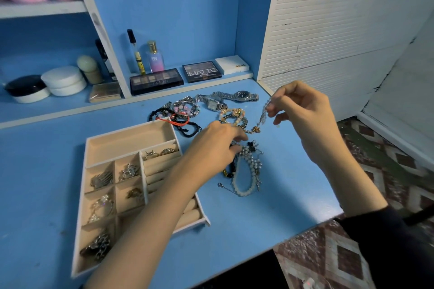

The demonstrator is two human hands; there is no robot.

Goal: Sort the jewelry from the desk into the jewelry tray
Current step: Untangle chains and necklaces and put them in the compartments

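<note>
The jewelry tray (126, 145) sits on the blue desk (258, 218), with rings, brooches and chains already in its small compartments. The left forearm crosses over the tray's right side. Just right of the tray, the left hand (216, 142) has its fingers bent down into a heap of pearl bracelets (249, 171); whether it has pinched a piece cannot be told. Farther right of the tray and raised above the desk, the right hand (303, 110) pinches a thin silver chain (263, 116) between thumb and fingertips, and the chain hangs down. Beyond the tray's far right corner lie cord and bead bracelets (180, 112), then watches (242, 96).
</note>
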